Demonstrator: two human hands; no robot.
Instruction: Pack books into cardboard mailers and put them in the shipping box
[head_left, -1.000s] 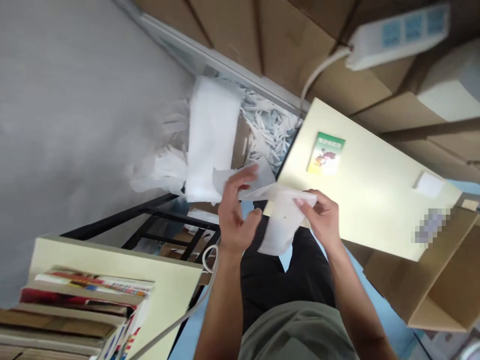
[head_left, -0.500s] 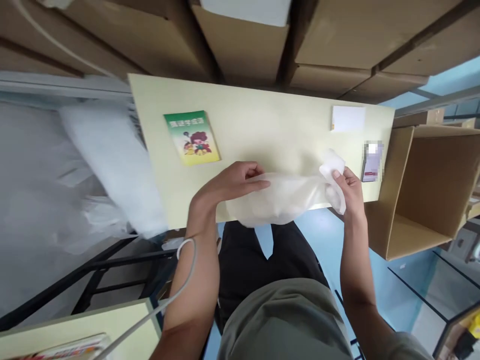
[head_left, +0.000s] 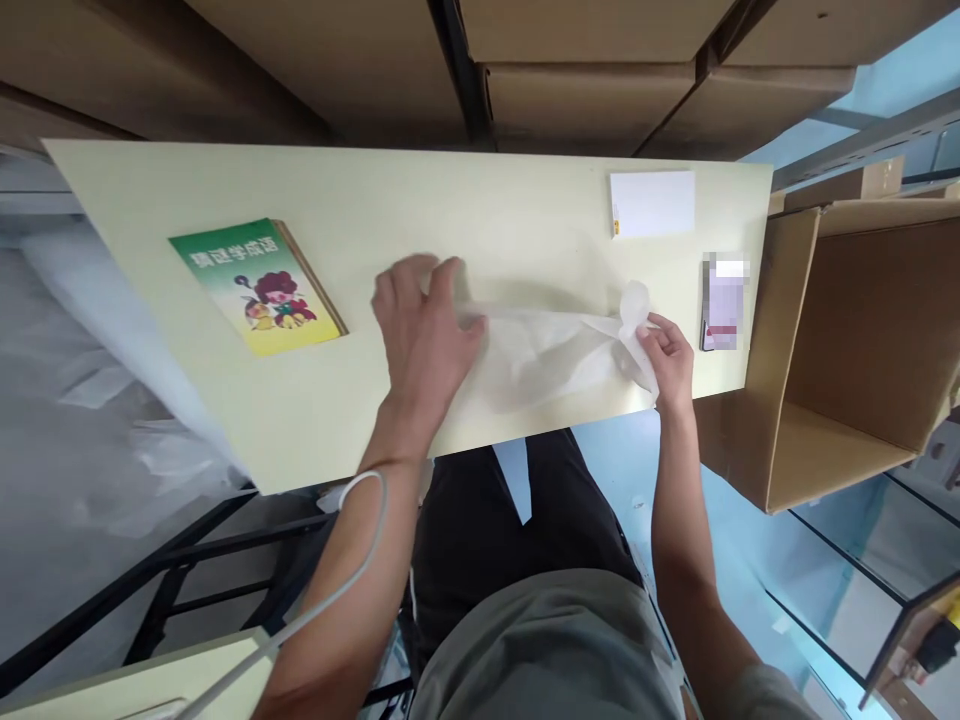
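Note:
A thin, translucent white sheet [head_left: 544,355], possibly a plastic or foam bag, stretches across the front of the pale table [head_left: 525,230]. Its right end is bunched, and my right hand [head_left: 670,362] pinches it between thumb and fingers. At the sheet's left end is my left hand [head_left: 424,330], fingers spread and slightly blurred, with the thumb at the sheet's edge. To the left of that hand lies a green and yellow book [head_left: 262,290] with cartoon figures on its cover, apart from the fingers.
A white card or flat box [head_left: 654,203] lies at the back right, with a phone [head_left: 724,302], partly pixelated, nearer the right edge. An open cardboard box [head_left: 862,340] stands right of the table. Stacked cartons [head_left: 585,100] line the back. A white cable [head_left: 360,570] crosses my left forearm.
My left hand has spread its fingers and moved left and away from me. The sheet has shifted from over the front edge onto the table. The view has turned, and the book appears further left.

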